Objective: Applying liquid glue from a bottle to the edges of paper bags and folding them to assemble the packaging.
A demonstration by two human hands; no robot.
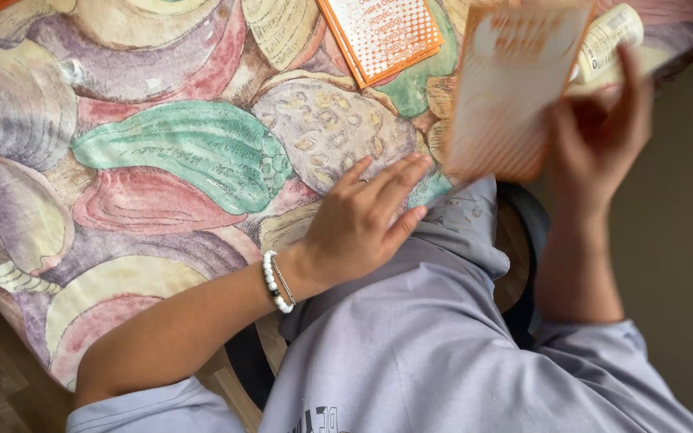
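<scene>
We saw a table covered by a cloth printed with large shells in green, pink, purple and cream. Near its far edge lay a small stack of orange-and-white patterned cards. A pale tube lay at the far right corner.

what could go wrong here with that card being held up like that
The right hand holds the orange card only at one edge, and it is motion-blurred, so it may slip. A cream tube lies close behind at the table edge and might get knocked off. The left hand rests flat, not supporting the card.
</scene>
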